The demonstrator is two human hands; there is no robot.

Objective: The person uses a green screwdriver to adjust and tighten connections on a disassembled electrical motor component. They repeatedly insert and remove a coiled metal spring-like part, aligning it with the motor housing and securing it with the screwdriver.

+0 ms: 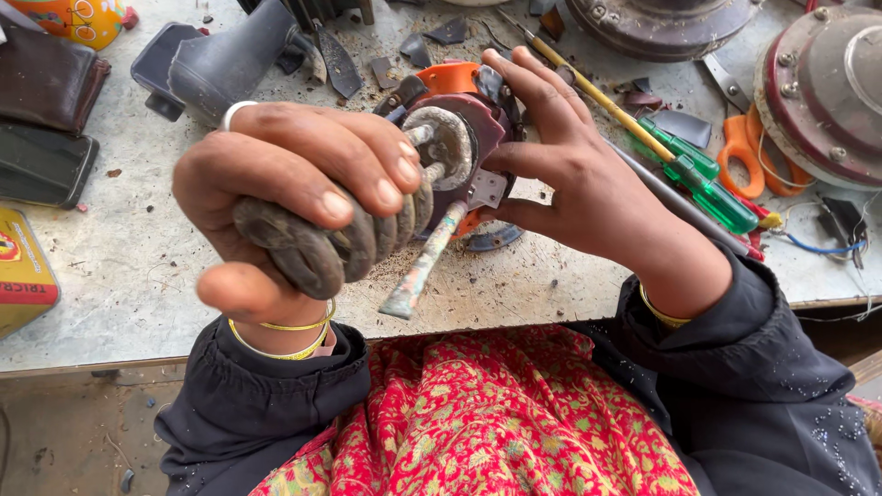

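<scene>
- Here, the left hand (294,197) is wrapped tight around a grey ribbed handle (322,243), so the tool does not slip.
- The tool's worn tip (418,276) pokes out below the fingers, pointing down to the person's lap.
- The right hand (574,174) is curled around a small round motor part (455,147), with fingers over the top and thumb under, to keep it steady just beside the left hand.
- The part is held up in the air above the table (138,276), close to the person, maybe so it is easy to see.
- Past the right hand lie green screwdrivers (703,179) and orange scissors (740,156), near enough to grab.
</scene>
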